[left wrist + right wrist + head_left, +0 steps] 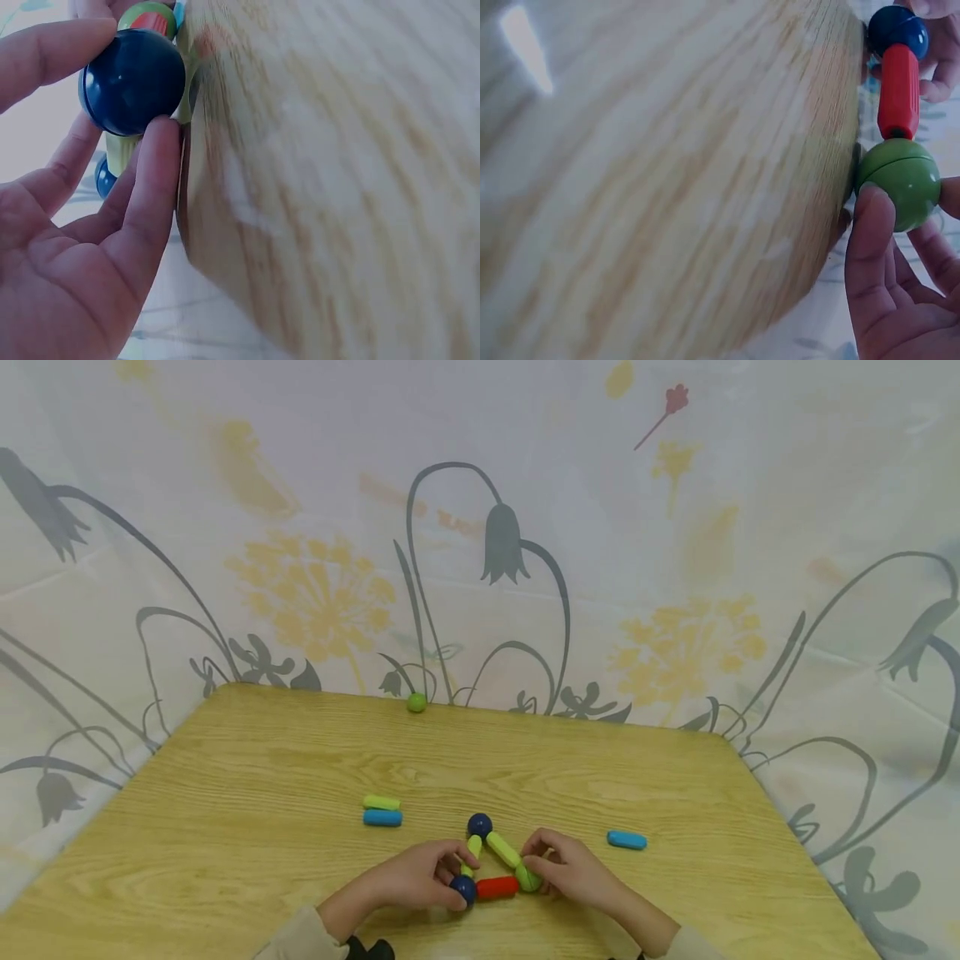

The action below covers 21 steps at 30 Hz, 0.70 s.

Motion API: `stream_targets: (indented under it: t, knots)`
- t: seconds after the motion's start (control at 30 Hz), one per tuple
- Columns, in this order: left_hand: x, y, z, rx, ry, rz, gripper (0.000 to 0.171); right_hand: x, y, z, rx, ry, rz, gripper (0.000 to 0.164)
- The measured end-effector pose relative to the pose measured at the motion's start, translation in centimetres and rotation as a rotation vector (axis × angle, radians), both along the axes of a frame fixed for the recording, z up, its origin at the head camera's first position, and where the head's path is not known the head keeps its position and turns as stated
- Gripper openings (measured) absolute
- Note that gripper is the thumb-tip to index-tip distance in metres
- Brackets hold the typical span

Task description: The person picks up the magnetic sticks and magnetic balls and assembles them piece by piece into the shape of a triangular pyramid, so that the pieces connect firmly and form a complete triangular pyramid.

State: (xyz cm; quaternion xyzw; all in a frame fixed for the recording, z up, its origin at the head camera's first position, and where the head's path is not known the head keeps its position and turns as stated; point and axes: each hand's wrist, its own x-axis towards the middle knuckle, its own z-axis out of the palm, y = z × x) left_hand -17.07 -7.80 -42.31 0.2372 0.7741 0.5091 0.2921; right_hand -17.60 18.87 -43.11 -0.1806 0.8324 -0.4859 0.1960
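On the table, magnetic balls and rods form a triangle. My left hand [420, 875] pinches the near-left dark blue ball [135, 81] between thumb and fingers. My right hand [576, 872] pinches the green ball [900, 184] at the right corner. Between these two balls runs a red rod [497, 887]. A second dark blue ball [480, 825] sits at the far corner. From it, one yellow-green rod [503, 849] reaches toward the green ball. The other yellow-green rod [474, 846] runs toward the left ball, partly hidden by my left fingers.
Left of the triangle, a loose yellow-green rod [382, 802] lies beside a blue rod [382, 818]. Another blue rod [627, 840] lies to the right. A green ball [417, 702] rests at the wooden table's [300, 743] back edge, by a flower-printed curtain [600, 510].
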Motion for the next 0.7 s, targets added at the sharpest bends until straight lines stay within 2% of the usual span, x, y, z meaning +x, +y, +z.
stream_targets:
  t: [0.13, 0.4, 0.7]
  knots:
    - [0.06, -0.03, 0.11, -0.004, 0.015, 0.013, 0.035, 0.20, 0.10, 0.19, -0.042, -0.007, 0.011, 0.019]
    - [-0.02, -0.18, 0.19, 0.021, -0.014, 0.008, 0.036, 0.25, 0.32, 0.19, -0.051, -0.019, 0.022, 0.021]
    - [-0.12, -0.25, -0.05, 0.045, -0.027, 0.011, 0.034, 0.39, 0.37, -0.03, -0.105, -0.082, 0.008, 0.017]
